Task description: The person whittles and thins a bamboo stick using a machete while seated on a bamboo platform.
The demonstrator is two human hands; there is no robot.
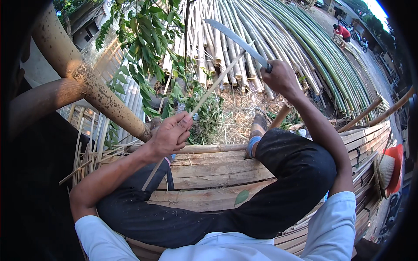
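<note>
My left hand is clenched around a thin bamboo strip, fingers pinched on it near its lower part; the strip runs diagonally up and to the right from below that hand, its lower end passing over my left thigh. My right hand is raised and closed tight on the handle of a long curved knife; the blade points up and to the left, and its edge meets the strip near the strip's upper end. I am seated on a platform of flat bamboo slats, legs in dark trousers, right knee bent high, one sandalled foot at the platform's front edge. A thick mottled bamboo pole slants down at the left; leafy green branches hang behind the strip. A large stack of long bamboo poles fans across the ground ahead; a person in a red top is far off at upper right. A woven hat with red lining lies at the right.
</note>
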